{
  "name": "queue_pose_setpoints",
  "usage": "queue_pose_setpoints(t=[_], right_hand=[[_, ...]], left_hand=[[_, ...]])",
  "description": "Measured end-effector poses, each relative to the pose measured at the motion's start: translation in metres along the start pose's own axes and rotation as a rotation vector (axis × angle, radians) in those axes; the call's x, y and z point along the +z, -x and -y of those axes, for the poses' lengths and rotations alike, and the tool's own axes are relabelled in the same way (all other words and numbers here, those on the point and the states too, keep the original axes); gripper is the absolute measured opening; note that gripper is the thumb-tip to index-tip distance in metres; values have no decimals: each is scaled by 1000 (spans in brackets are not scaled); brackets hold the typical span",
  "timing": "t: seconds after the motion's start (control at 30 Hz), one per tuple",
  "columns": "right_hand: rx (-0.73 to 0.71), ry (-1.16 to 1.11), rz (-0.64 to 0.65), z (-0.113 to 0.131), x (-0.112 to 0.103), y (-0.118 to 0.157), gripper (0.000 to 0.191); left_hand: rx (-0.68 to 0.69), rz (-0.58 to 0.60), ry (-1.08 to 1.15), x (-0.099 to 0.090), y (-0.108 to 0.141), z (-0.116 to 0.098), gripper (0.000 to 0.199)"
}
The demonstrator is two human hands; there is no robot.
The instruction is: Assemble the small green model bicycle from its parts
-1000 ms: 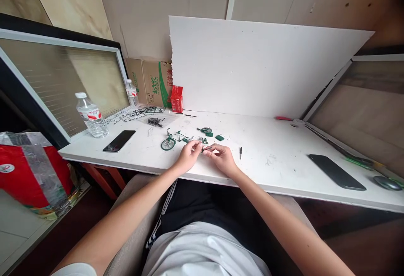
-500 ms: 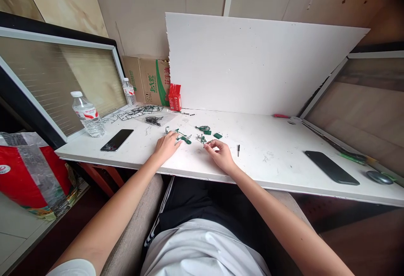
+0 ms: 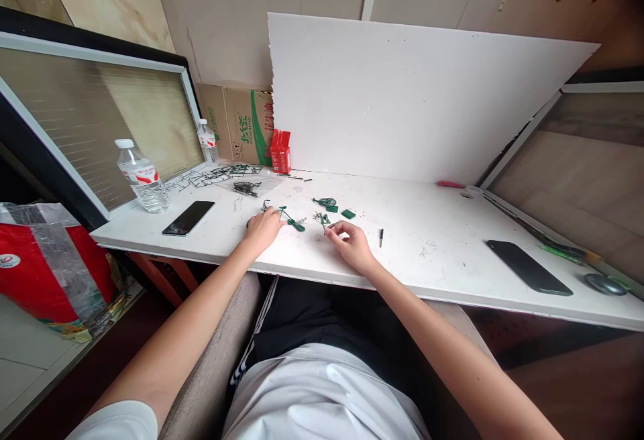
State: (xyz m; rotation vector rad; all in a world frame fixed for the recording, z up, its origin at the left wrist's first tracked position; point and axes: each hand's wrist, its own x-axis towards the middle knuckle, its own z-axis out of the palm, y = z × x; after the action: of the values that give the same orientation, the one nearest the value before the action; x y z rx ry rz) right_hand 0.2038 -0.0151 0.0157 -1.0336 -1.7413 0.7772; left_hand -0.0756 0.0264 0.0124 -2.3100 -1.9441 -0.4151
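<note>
My left hand is closed over a green model bicycle lying on the white table. Its frame shows beyond my fingers, and part of it is covered by the hand. To the right, the fingertips of my right hand pinch a thin small piece too fine to name. Just beyond those fingertips lies a cluster of small green parts. Farther back are a round green part and a flat green block. A short black screwdriver-like tool rests right of my right hand.
At the left stand two water bottles, with a phone nearby. Dark part frames and a clear bag lie behind, before a red box and carton. A black phone and a mouse are far right.
My left hand has shifted slightly left, and a green bit now shows at its left side. My right hand keeps its pinch in nearly the same place.
</note>
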Motion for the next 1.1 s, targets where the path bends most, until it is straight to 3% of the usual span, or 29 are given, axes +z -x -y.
queue_pose_setpoints(t=[0.1,0.27,0.43,0.5,0.77,0.87,1.1], right_hand=[[-5,8,4,-1,1,0,37],[-6,-26,-19,2,1,1,40],[61,-271,31,20,3,4,42],[85,-356,60,29,5,5,41],[86,-482,93,43,4,4,36],[84,-471,83,41,5,3,39],[63,-407,93,43,8,7,42]], left_hand=[[-10,-29,126,2,-3,6,30],[-3,-170,530,8,-13,12,27],[36,-235,894,1,-15,-7,28],[39,-209,1029,-9,-10,-20,32],[112,111,1743,-55,15,-63,42],[48,101,1739,-59,20,-73,52],[13,-60,1455,-61,28,-84,41]])
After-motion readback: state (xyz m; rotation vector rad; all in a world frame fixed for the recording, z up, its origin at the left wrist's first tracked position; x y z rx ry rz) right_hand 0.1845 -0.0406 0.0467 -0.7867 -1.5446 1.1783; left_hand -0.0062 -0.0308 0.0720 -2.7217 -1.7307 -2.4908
